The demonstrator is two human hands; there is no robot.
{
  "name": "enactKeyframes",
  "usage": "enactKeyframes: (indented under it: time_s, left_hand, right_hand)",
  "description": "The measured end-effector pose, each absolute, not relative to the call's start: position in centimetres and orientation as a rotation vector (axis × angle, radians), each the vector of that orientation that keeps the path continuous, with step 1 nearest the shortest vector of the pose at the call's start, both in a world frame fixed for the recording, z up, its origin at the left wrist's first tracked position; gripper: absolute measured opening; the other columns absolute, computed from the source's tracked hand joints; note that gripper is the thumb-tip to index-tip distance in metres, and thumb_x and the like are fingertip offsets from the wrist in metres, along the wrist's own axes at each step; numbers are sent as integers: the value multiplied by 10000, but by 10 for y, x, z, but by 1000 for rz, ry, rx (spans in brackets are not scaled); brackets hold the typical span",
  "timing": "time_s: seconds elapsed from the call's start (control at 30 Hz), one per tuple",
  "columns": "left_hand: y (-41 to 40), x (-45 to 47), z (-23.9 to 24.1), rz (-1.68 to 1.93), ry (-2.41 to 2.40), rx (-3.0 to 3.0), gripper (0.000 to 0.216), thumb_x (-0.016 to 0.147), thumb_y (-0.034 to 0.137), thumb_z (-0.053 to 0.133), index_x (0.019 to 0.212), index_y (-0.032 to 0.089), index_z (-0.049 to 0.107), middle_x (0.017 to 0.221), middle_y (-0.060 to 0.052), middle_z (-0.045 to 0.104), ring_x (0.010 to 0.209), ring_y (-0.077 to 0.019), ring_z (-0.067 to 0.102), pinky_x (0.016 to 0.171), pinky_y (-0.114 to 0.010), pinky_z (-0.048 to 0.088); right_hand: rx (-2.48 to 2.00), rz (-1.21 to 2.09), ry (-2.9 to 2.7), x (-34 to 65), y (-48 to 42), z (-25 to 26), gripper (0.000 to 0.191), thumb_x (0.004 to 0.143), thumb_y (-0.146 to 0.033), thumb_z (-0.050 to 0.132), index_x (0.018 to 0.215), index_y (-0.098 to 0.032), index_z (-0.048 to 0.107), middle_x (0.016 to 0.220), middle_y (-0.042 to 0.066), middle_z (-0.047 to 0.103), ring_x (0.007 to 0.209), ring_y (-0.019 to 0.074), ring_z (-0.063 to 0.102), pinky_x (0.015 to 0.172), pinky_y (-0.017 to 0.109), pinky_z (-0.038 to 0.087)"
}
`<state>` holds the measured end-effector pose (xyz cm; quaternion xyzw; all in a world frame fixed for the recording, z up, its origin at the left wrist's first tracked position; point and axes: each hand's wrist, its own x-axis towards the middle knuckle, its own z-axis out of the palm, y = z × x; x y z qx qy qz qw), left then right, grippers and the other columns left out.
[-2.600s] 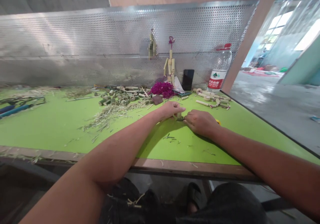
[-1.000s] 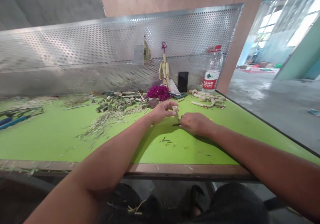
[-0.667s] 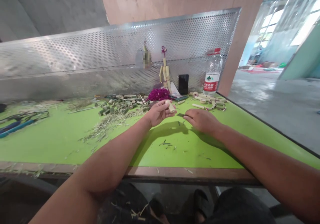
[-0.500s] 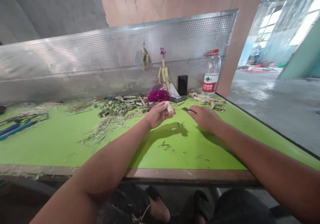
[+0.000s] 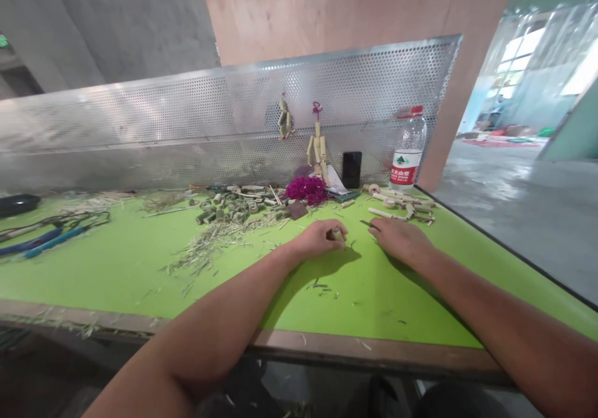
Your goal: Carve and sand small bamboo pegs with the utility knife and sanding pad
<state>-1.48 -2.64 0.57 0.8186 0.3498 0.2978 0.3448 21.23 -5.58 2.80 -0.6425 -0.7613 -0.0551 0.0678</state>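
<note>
My left hand (image 5: 320, 238) is closed around a short pale bamboo tube (image 5: 336, 235), low over the green tabletop; its fingers hide part of the piece. To its right, my right hand (image 5: 400, 237) grips a small dark knife blade (image 5: 367, 223), whose tip points left toward the tube. The blade and the tube are apart. Dark shavings (image 5: 320, 286) lie on the table in front of my hands. Behind my right hand lies a heap of pale bamboo pieces (image 5: 390, 200).
Cut green bamboo pieces (image 5: 238, 206) and shavings (image 5: 200, 247) spread at left centre. Purple strands (image 5: 306, 189), a phone (image 5: 352, 169) and a plastic bottle (image 5: 407, 153) stand along the perforated metal panel (image 5: 187, 119). Two jointed bamboo figures hang there. Blue-handled tools (image 5: 53, 242) lie far left.
My left hand has come down toward the table, and its fingers now wrap more of the bamboo tube. My right hand still holds the blade. The camera view has shifted slightly.
</note>
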Motion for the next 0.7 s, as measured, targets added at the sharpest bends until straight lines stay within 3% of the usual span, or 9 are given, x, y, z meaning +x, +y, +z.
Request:
enactKeyframes:
  time_s: [0.13, 0.33, 0.43, 0.57, 0.7]
  left_hand:
    - [-28, -13, 4, 832, 902, 2099, 180, 676, 186, 711, 825, 150, 618, 950, -42, 686, 780, -131, 598, 678, -229, 442]
    - [-25, -17, 5, 827, 1053, 2242, 252, 702, 346, 735, 846, 169, 630, 823, -13, 654, 752, -146, 566, 654, -230, 405]
    - [-24, -21, 9, 637, 1130, 2420, 203, 711, 337, 728, 784, 169, 640, 775, -13, 641, 730, -153, 546, 635, -235, 377]
    - [-25, -26, 12, 435, 1094, 2577, 262, 759, 268, 673, 1011, 198, 686, 948, -49, 697, 840, -201, 596, 694, -270, 415]
    - [-29, -25, 11, 467, 1050, 2708, 427, 863, 182, 493, 1272, 231, 606, 1120, -77, 675, 977, -231, 613, 806, -311, 451]
  right_hand:
    - [-1945, -105, -2356, 215, -52, 21, 362, 986, -339, 331, 1016, -176, 652, 1038, 133, 677, 898, 244, 640, 687, 327, 429]
    - [-1809, 16, -2408, 210, -55, 13, 374, 971, -387, 379, 1046, -171, 675, 1010, 119, 654, 942, 241, 612, 780, 337, 432]
    - [-1694, 60, -2366, 209, -54, 14, 408, 983, -408, 356, 1022, -172, 686, 991, 116, 661, 941, 222, 605, 806, 325, 439]
    - [-1674, 117, -2210, 212, -51, 21, 375, 971, -365, 383, 1015, -161, 694, 1077, 122, 678, 974, 217, 613, 854, 337, 451]
    - [-1709, 192, -2204, 208, -56, 33, 359, 948, -326, 424, 1126, -146, 679, 1198, 129, 667, 1062, 230, 613, 897, 355, 458]
